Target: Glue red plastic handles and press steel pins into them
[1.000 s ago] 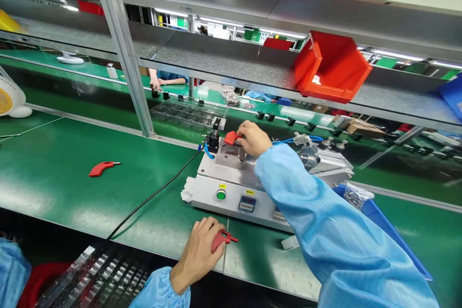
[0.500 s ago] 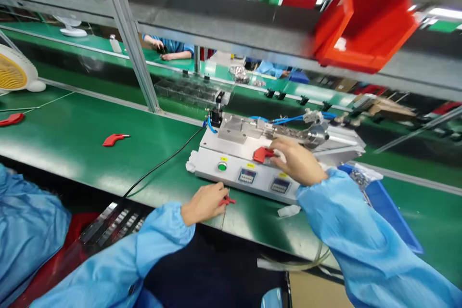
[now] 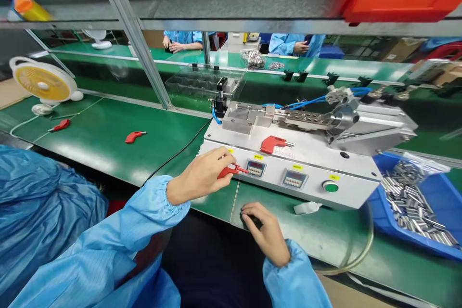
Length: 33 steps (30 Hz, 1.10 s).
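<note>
My left hand (image 3: pixel 204 173) is closed on a red plastic handle (image 3: pixel 226 171), in front of the machine's control panel; fingers hide part of the handle. My right hand (image 3: pixel 265 231) rests over the front edge of the bench, fingers loosely bent and the thumb apart, with nothing visible in it. On the machine's flat top lies another red handle (image 3: pixel 272 144), a metal pin sticking out of its right end. The machine (image 3: pixel 288 163) has a metal track, small displays and a green button (image 3: pixel 329 186).
Two more red handles (image 3: pixel 134 136) (image 3: pixel 60 125) lie on the green bench to the left. A blue bin (image 3: pixel 429 245) of metal pins stands at right. A small clear plastic piece (image 3: pixel 307 208) lies before the machine. A fan (image 3: pixel 43 84), overhead shelf and red bin (image 3: pixel 407 5) surround the bench.
My right hand has let go of a red handle on the machine top and come down to the bench edge. My left hand has lifted its handle toward the panel. The view has shifted.
</note>
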Available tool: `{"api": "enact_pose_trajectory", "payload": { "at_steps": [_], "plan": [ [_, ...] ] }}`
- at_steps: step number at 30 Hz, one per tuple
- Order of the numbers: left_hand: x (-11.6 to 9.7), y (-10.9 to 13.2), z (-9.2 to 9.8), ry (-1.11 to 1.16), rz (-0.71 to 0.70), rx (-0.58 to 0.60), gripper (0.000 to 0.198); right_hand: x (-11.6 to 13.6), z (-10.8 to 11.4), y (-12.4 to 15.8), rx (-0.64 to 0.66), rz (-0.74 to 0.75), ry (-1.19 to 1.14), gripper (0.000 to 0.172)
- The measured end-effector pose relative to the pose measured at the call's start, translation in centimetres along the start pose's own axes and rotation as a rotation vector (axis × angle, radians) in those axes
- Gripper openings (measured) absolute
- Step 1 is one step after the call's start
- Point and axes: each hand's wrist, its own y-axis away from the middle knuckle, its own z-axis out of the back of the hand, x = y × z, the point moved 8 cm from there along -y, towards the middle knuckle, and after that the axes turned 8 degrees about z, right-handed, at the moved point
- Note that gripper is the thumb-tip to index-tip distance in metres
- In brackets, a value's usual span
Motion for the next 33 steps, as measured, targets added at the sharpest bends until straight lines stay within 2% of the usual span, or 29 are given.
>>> {"api": "enact_pose_trajectory", "payload": {
  "at_steps": [4, 8, 11, 14, 21, 28, 31, 33],
  "plan": [
    [0.5, -4.7, 3.5, -0.03, -0.034, -0.08, 0.023, -1.2, -0.5, 0.5, -0.078, 0.046, 0.095, 0.023],
    [1.1, -11.0, 6.4, -0.177, 0.038, -0.093, 0.025, -1.0, 0.0, 0.9, -0.117, 0.086, 0.144, 0.02],
    [1.5, -14.6, 6.5, -0.32, 0.118, -0.042, 0.027, -0.8, 0.1, 1.1, -0.135, 0.097, 0.154, 0.021],
    [1.2, -16.5, 5.7, -0.4, 0.136, -0.007, 0.025, -0.8, 0.1, 1.4, -0.148, 0.1, 0.165, 0.02],
    [0.9, -17.5, 4.4, -0.426, 0.123, 0.029, 0.016, -0.5, 0.1, 1.9, -0.167, 0.112, 0.206, 0.018],
    [0.7, -15.4, 4.4, -0.422, 0.141, -0.048, 0.023, -0.8, -0.1, 1.8, -0.157, 0.08, 0.152, 0.021],
    [1.2, -13.9, 4.3, -0.415, 0.134, -0.091, 0.027, 1.3, 1.0, 1.8, -0.121, 0.051, 0.022, 0.024],
    [1.5, -12.5, 4.3, -0.369, 0.103, -0.133, 0.026, 3.9, 2.9, 1.7, -0.102, 0.046, -0.038, 0.022]
  ]
}}
